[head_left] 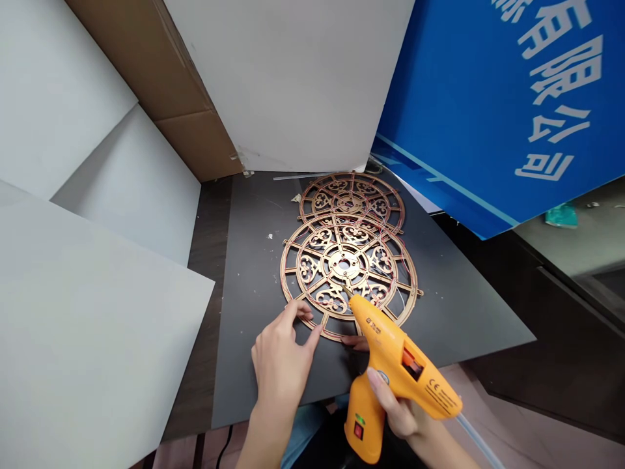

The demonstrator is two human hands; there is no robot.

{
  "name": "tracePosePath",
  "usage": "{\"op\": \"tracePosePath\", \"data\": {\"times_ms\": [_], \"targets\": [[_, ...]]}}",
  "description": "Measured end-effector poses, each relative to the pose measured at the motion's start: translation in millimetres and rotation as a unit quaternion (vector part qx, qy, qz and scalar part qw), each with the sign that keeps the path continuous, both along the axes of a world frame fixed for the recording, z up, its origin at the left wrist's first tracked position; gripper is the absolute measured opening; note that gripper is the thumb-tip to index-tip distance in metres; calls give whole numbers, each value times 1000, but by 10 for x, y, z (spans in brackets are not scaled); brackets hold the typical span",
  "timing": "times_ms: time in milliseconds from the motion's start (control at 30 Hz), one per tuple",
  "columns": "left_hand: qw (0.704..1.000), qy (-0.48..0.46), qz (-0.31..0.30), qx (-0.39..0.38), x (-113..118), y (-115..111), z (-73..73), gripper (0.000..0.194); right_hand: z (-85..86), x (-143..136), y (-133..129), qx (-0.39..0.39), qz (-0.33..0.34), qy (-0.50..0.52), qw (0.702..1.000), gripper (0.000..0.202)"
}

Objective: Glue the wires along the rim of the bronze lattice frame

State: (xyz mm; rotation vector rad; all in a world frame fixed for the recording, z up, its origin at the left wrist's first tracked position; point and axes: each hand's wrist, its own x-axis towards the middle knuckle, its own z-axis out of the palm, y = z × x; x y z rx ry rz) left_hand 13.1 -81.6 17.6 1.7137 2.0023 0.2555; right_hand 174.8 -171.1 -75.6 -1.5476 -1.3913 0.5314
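An orange hot glue gun (385, 345) is gripped by my right hand (398, 407), whose fingers are partly hidden behind the handle. Its metal nozzle points at the inner ring of a round openwork wooden wheel (325, 319). I cannot tell whether the tip touches the wood. My left hand (286, 345) pinches the near-left part of the wheel's rim, thumb and fingers bent around it. Thin red wires run along the wheel, which has spokes and scroll-shaped cut-outs. Behind it lies a second similar wooden wheel (305, 200), partly overlapped by the near one.
A dark grey board (258, 365) lies under the wheels, with small white scraps on it. White panels (107, 326) stand at the left, beside brown cardboard (190, 124). Another white panel (303, 85) and a blue sign (463, 130) stand behind. A clear glue stick (481, 443) trails from the gun.
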Motion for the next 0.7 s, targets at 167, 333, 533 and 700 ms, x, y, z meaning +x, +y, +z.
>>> {"op": "tracePosePath", "data": {"times_ms": [167,333,533,700], "targets": [[1000,-1,-2,2,-10,2,-12,13,36,16,11,-3,19,-41,999,27],[1000,1,-3,-1,-11,3,-27,14,160,59,74,14,54,-76,996,19],[1000,1,-6,0,-15,13,-27,13,156,57,74,36,45,-73,996,18],[1000,-1,-8,-1,-22,16,-23,14,73,74,39,1,78,-38,996,29]]}}
